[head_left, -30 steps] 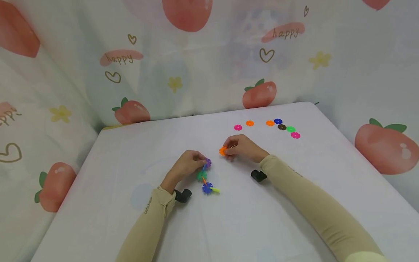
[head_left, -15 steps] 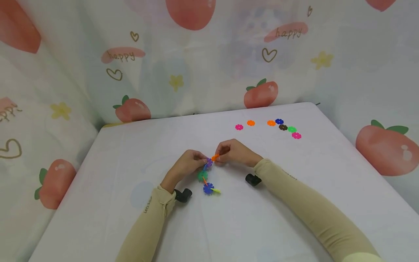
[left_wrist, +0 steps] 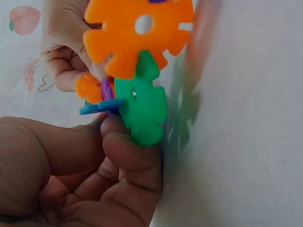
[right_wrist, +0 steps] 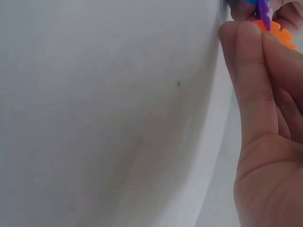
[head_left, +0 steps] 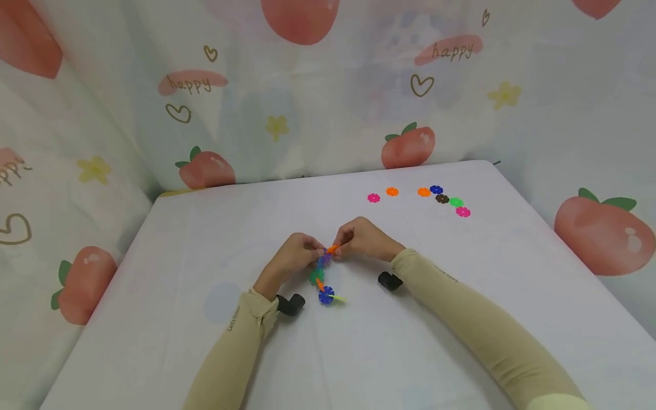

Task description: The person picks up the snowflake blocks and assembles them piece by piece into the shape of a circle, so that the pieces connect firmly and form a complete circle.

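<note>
Near the middle of the table, my left hand [head_left: 295, 254] pinches a purple snowflake disc [right_wrist: 264, 15] at the top end of a chain of slotted plastic discs. Below it, the chain runs through a light blue disc [left_wrist: 99, 107], a green disc [left_wrist: 150, 111], an orange disc [left_wrist: 113, 28], a dark blue disc [head_left: 326, 295] and a yellow one [head_left: 338, 299]. Between thumb and fingers, my right hand [head_left: 366, 239] holds another orange disc [right_wrist: 284, 36] edge-on against the purple one. Fingers partly hide where these two meet; how deep the slots engage I cannot tell.
Loose discs lie flat at the table's back right: a pink disc [head_left: 373, 198] and an orange disc [head_left: 392, 192], then a cluster with a brown disc [head_left: 442, 199] and a light green disc [head_left: 456, 202]. A patterned curtain [head_left: 328, 114] stands behind the white table [head_left: 154, 319].
My right hand has moved left and slightly down, bringing its orange disc from apart to contact with the purple disc. My left hand has stayed nearly in place; the purple disc has tilted.
</note>
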A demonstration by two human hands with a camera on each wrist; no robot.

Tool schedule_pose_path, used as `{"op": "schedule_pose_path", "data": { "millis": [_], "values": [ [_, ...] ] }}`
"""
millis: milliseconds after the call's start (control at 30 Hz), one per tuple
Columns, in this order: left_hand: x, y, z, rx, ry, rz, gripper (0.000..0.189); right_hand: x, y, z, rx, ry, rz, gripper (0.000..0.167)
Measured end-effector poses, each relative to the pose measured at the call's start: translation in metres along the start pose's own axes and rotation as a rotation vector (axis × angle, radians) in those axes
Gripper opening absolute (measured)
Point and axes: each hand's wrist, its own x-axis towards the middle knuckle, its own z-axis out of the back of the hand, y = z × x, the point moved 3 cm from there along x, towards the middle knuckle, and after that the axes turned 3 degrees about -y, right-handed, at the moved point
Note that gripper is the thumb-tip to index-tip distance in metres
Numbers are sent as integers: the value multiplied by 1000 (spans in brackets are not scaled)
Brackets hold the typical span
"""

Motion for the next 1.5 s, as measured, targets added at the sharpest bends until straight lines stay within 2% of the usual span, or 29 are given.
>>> {"op": "schedule_pose_path", "data": {
  "millis": [267,367,533,733,933,1100,1300,1500],
  "values": [
    [-5,-1,5,50,-14,-24,16,6,5,-6,-44,17,61,11],
    [-8,1,9,62,-23,-13,16,8,5,-6,-76,22,65,10],
    [-15,3,15,145,-27,17,17,12,3,2,-144,28,2,10],
    [-13,0,22,294,-20,-23,25,22,-4,26,-165,-38,-75,12],
    [-6,1,25,245,43,-68,29,37,-14,58,-189,-170,-122,24],
    [-3,-1,22,240,89,-99,31,49,-23,84,-273,-274,-173,34],
    [-4,-5,11,329,83,-119,25,59,-42,97,-411,-259,-275,42],
    [-11,-8,5,358,32,-126,21,64,-54,96,-471,-251,-294,40]
  ]
}}
